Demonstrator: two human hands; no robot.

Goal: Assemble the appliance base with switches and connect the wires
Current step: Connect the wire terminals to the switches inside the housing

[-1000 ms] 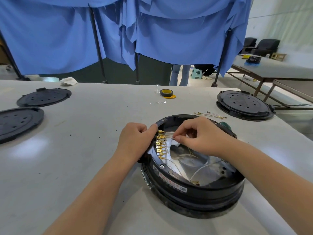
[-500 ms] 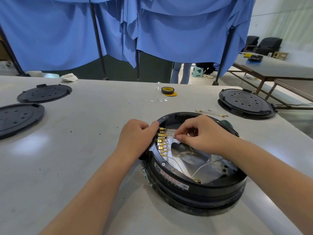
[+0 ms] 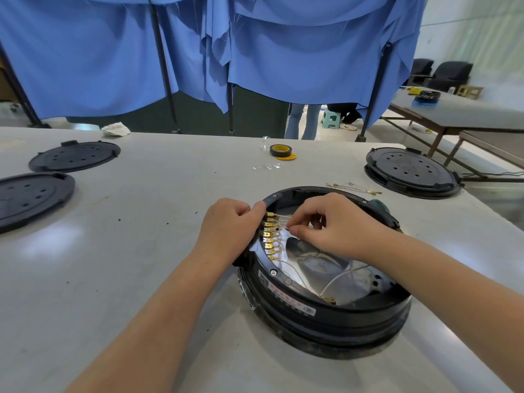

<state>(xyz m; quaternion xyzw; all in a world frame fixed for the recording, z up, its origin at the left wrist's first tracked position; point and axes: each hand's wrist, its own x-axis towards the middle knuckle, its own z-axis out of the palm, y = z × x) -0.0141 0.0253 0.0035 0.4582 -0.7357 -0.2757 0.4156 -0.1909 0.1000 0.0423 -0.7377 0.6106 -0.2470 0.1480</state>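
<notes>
A round black appliance base point(image 3: 326, 316) lies open side up on the white table, with a shiny metal inside. A row of several gold switch terminals point(image 3: 269, 236) runs along its left inner rim, each with a thin wire. My left hand point(image 3: 229, 228) grips the base's left rim, thumb on the top edge. My right hand point(image 3: 331, 222) reaches into the base and pinches a thin white wire point(image 3: 282, 225) close to the upper terminals. A white wire with a gold end point(image 3: 330, 299) lies loose inside at the front.
Loose gold-tipped wires point(image 3: 354, 188) lie behind the base. A black disc cover point(image 3: 411, 171) sits at the right, two more covers point(image 3: 73, 156) point(image 3: 31, 197) at the left. A tape roll point(image 3: 280, 151) is at the far middle. Blue curtains hang behind; a person's legs point(image 3: 304, 121) show.
The view has shifted slightly. Both hands stay at the terminal row; my right hand's fingers have moved a little on the wire.
</notes>
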